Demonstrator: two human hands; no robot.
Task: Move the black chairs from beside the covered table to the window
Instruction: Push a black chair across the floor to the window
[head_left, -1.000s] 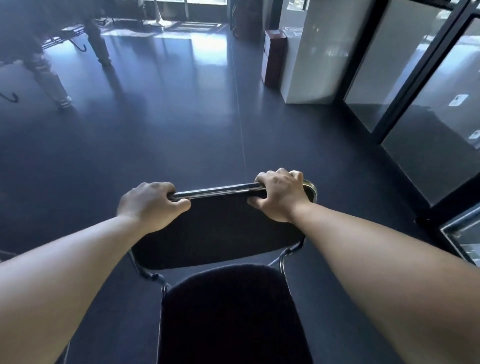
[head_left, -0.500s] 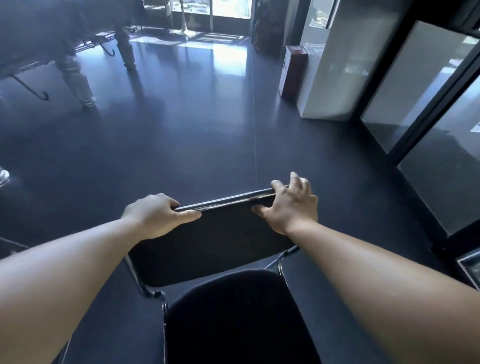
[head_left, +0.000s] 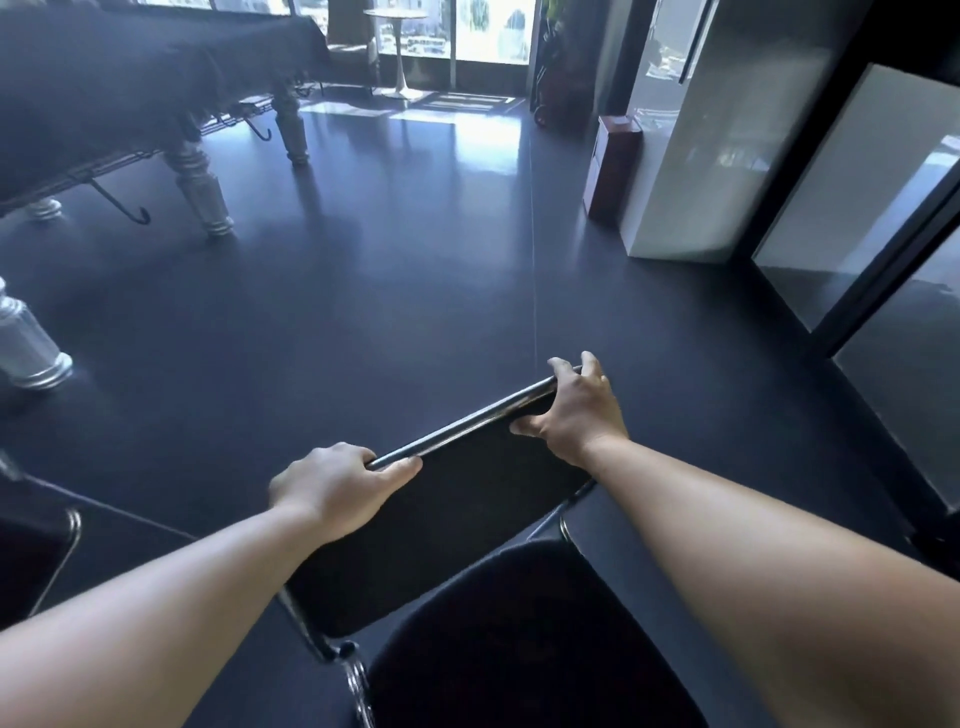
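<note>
While our left hand grips the black chair by its smooth chrome rail, our right hand hooks loosely over it.

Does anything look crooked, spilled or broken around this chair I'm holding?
Only the black chair looks askew: its top rail slants across the view, the end under the right hand farther off than the end in the left hand. No spill or damage shows on the dark floor.
</note>
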